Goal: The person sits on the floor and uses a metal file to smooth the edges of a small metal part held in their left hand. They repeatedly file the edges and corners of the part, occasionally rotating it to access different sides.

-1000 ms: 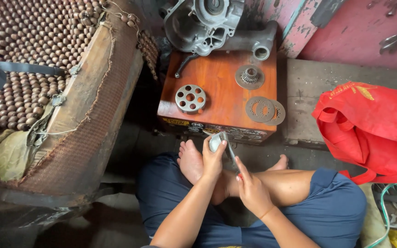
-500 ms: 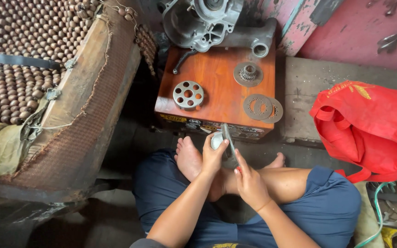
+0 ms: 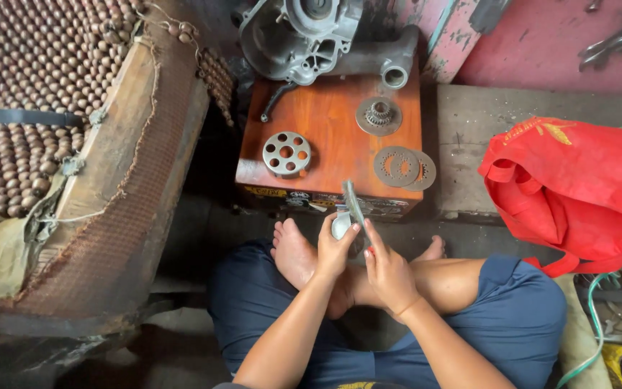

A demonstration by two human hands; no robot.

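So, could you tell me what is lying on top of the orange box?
On the orange box lie a holed metal disc, a gear hub and two overlapping friction rings. The engine casing covers its far edge.

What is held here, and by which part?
The left hand grips a thin metal disc, edge-on to the camera, by its lower rim; the right hand touches that rim.

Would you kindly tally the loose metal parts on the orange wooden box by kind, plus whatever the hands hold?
Round silver metal plate with holes: 1
Grey toothed gear on a disc: 1
Flat brown ring-shaped discs: 2
Thin grey metal disc, held edge-on by left hand and right hand: 1
Total: 5
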